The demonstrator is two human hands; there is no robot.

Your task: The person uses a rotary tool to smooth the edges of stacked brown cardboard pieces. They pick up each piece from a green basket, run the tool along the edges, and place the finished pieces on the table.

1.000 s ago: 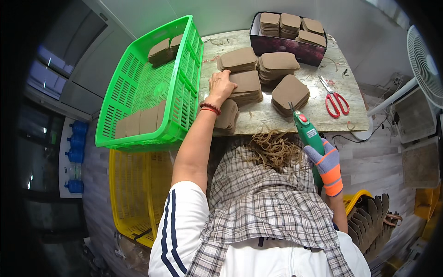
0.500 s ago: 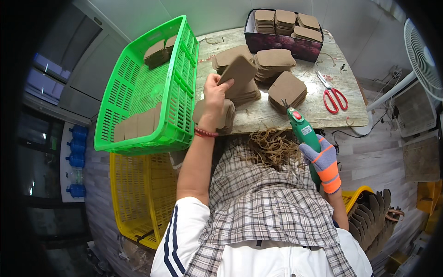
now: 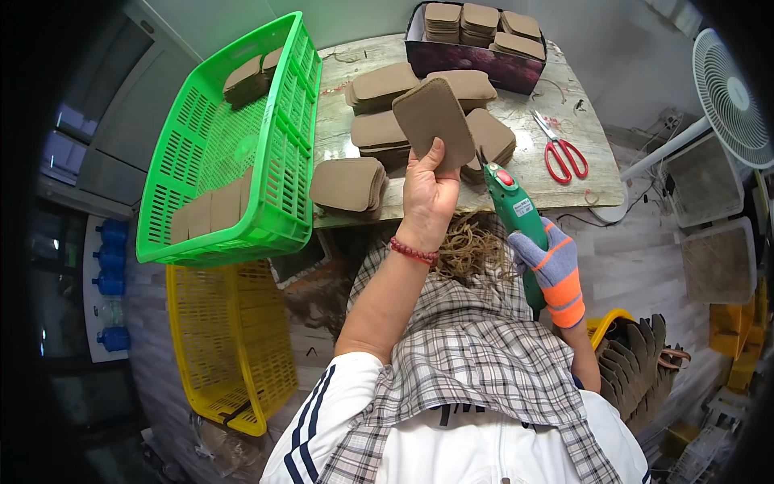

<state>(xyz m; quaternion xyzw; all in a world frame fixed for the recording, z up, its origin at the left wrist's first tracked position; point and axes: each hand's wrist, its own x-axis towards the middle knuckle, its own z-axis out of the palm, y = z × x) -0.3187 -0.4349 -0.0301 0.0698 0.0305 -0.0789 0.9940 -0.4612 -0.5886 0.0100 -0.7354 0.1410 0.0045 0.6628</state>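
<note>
In my left hand (image 3: 430, 194), a flat brown pad (image 3: 436, 121) with rounded corners is pinched by its lower edge and held upright above the table's front. My right hand (image 3: 552, 266), in a grey and orange glove, grips a green electric cutter (image 3: 509, 198) whose narrow blades point up at the pad's lower right. Behind the raised pad, it partly hides a stack of brown pads (image 3: 492, 133). Several more stacks lie to its left, the nearest being a pad stack (image 3: 347, 184) at the table edge. Brown trimmed strips (image 3: 472, 250) are heaped on my plaid apron (image 3: 476, 355).
Red-handled scissors (image 3: 567, 160) lie on the table's right side. A dark box (image 3: 476, 63) of stacked pads stands at the back. On the left is a green crate (image 3: 282, 185) with pads, above a yellow crate (image 3: 234, 347). A white fan (image 3: 730, 101) stands at right.
My left hand has moved right with the pad, turning its flat face toward me beside the cutter. The cutter stays in my right hand. The whole view has shifted slightly.
</note>
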